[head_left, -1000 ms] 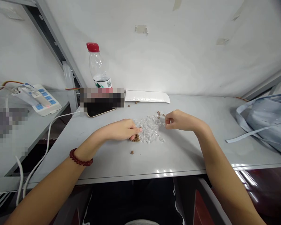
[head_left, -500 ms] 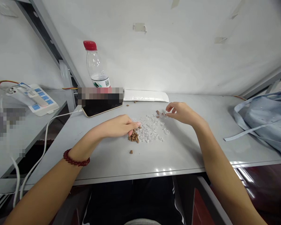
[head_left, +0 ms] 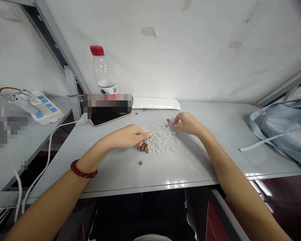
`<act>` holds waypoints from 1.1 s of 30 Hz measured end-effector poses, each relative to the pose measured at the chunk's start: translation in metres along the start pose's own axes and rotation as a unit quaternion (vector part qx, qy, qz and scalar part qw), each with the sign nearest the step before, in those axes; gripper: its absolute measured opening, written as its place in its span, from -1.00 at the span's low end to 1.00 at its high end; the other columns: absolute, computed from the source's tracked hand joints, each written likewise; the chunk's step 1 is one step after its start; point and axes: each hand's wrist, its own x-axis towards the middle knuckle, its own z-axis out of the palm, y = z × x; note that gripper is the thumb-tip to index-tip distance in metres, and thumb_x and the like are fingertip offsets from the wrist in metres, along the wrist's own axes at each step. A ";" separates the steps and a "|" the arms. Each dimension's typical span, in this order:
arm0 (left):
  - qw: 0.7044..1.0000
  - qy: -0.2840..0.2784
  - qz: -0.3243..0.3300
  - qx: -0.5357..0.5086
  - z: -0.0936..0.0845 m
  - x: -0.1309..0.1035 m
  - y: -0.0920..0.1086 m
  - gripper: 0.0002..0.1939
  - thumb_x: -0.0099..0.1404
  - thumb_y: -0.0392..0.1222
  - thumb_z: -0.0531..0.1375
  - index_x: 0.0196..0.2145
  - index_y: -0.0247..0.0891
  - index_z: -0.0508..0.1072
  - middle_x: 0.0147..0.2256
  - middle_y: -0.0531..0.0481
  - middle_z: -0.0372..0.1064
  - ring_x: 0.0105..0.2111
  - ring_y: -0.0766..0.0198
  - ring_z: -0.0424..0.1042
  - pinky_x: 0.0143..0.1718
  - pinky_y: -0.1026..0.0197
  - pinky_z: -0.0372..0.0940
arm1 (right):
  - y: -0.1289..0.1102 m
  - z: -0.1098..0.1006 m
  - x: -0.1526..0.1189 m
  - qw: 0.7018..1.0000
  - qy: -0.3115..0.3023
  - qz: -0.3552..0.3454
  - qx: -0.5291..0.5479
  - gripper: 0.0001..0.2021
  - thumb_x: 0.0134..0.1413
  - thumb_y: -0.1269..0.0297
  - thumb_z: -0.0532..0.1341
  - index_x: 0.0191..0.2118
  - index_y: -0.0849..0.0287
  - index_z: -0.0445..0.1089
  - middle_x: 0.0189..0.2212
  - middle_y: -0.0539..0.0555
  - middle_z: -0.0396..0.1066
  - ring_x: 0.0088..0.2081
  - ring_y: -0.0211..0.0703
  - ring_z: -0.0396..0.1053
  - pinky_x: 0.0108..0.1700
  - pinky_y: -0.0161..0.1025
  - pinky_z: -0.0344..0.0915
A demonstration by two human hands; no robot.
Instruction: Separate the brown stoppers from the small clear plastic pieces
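My left hand (head_left: 129, 135) rests at the left side of a heap of small clear plastic pieces (head_left: 160, 142). Its fingers are curled under, with the thumb laid forward; whatever they may hold is hidden. Just below its fingertips lies a little pile of brown kibble (head_left: 142, 147). At the heap's upper right, my right hand (head_left: 187, 123) has thumb and fingertips brought together among clear pieces, close to a few more brown bits (head_left: 168, 120). I cannot make out what is between those fingers. One single kibble piece (head_left: 140, 163) sits apart, nearer the front edge.
Behind the heap, a white padded packet (head_left: 155, 103) lies against the wall. A phone (head_left: 110, 115) and a red-capped bottle (head_left: 104, 72) are at the back left. A power strip (head_left: 46, 107) with a white cable is farther left. A light blue bag (head_left: 286, 127) occupies the right.
My right hand has moved left toward the clear pieces, and its fingers have closed together. The left hand has barely shifted.
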 end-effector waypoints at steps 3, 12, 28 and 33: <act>0.999 0.024 0.007 -0.023 0.002 0.001 0.002 -0.45 0.25 0.23 -0.01 -0.62 -0.29 0.28 -0.68 0.11 0.00 -0.67 0.42 -0.07 -0.60 0.28 -0.07 | -0.010 -0.004 -0.007 0.997 0.044 -0.039 0.054 -0.91 -0.06 0.28 0.18 -0.43 0.18 0.35 -0.46 0.03 0.32 -0.52 -0.30 0.14 -0.48 -0.30 0.05; 0.979 0.027 0.089 -0.179 0.019 0.010 0.003 -0.56 0.30 0.15 0.01 -0.39 -0.31 0.36 -0.57 0.10 0.22 -0.64 0.44 0.13 -0.57 0.33 0.12 | -0.057 0.009 -0.033 0.944 -0.006 -0.266 0.197 -0.90 0.17 0.30 0.11 -0.28 0.17 0.33 -0.46 -0.01 0.44 -0.50 -0.32 0.28 -0.43 -0.34 0.17; 0.985 0.003 0.081 -0.151 0.007 -0.002 0.013 -0.62 0.24 -0.08 0.09 -0.66 -0.28 0.15 -0.71 0.16 -0.06 -0.67 0.47 -0.07 -0.60 0.30 -0.09 | -0.055 0.007 -0.033 0.962 -0.013 -0.220 0.163 -0.94 0.07 0.44 0.13 -0.32 0.15 0.31 -0.51 -0.04 0.49 -0.51 -0.30 0.29 -0.39 -0.29 0.14; 0.996 -0.034 0.063 -0.052 -0.003 -0.003 0.003 -0.60 0.24 0.01 0.08 -0.63 -0.30 0.28 -0.60 0.06 0.19 -0.60 0.40 0.13 -0.55 0.30 0.01 | -0.031 -0.009 -0.025 0.981 -0.037 -0.103 0.160 -0.94 0.03 0.34 0.19 -0.34 0.19 0.34 -0.47 0.03 0.48 -0.45 -0.22 0.37 -0.39 -0.26 0.22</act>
